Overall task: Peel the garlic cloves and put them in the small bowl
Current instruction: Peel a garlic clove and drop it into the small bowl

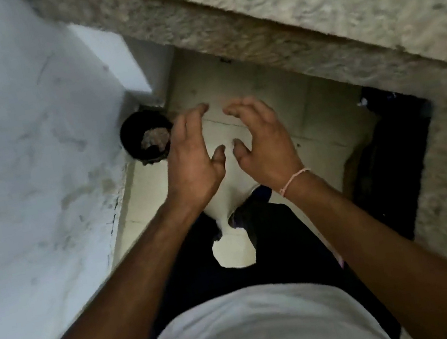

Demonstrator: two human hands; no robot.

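I look straight down past my white shirt and dark trousers at a pale tiled floor [258,88]. My left hand [193,156] and my right hand [264,144] are held out side by side above the floor, palms down, fingers loosely curved and apart. Neither hand holds anything. A thin pink thread band circles my right wrist. No garlic cloves and no small bowl are in view. The picture is blurred.
A black round bin [148,137] with scraps inside stands on the floor by the white wall [18,145], just left of my left hand. A speckled stone counter edge [308,14] runs across the top and right, with a dark opening [393,157] beneath it.
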